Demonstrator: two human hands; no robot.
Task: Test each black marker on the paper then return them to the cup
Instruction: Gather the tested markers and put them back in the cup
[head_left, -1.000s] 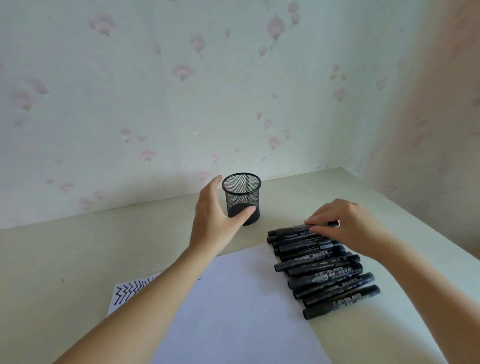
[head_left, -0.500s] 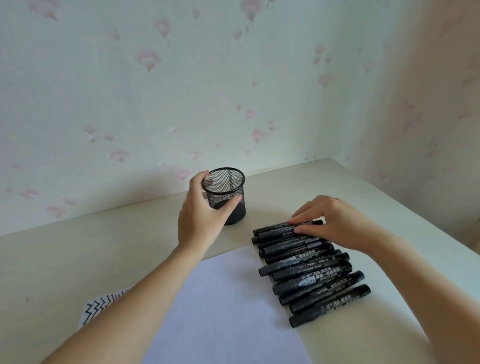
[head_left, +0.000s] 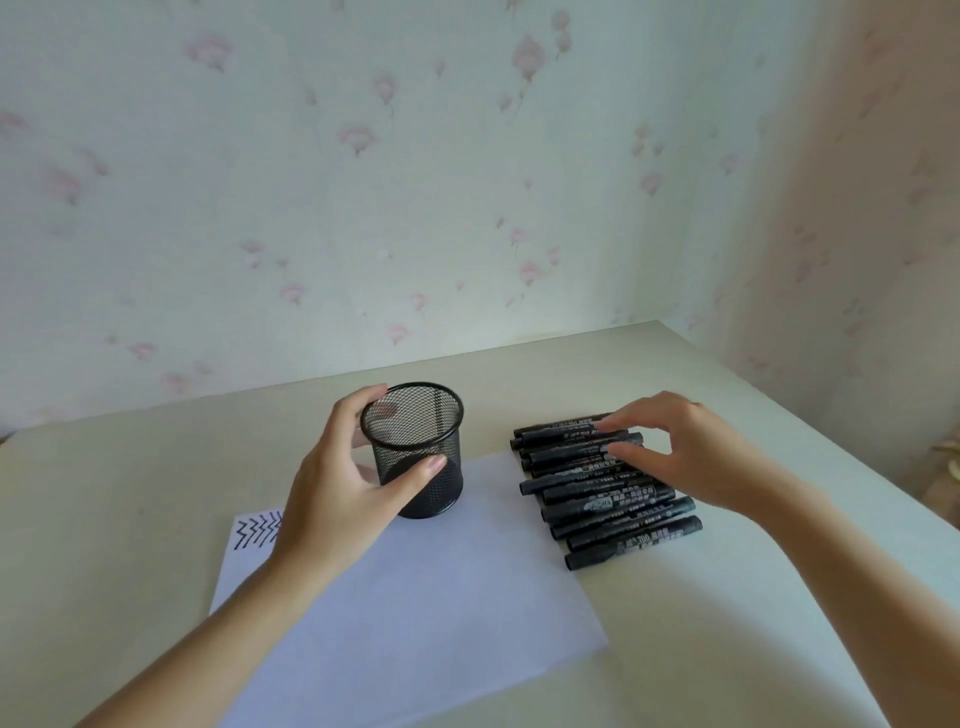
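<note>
since the markers (head_left: 605, 488) lie side by side in a row on the table (head_left: 727, 597), just right of the paper (head_left: 415, 597), each seems easy to pick singly. the left hand (head_left: 337, 483) curls round the empty mesh cup (head_left: 415, 449), whose base sits on the paper's far edge, probably to steady it. the right hand (head_left: 680, 457), fingers spread and bent, touches the far markers without gripping any.

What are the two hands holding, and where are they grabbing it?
The left hand holds the mesh cup around its side wall, thumb in front. The right hand holds nothing yet; its fingers only touch the row of black markers.
</note>
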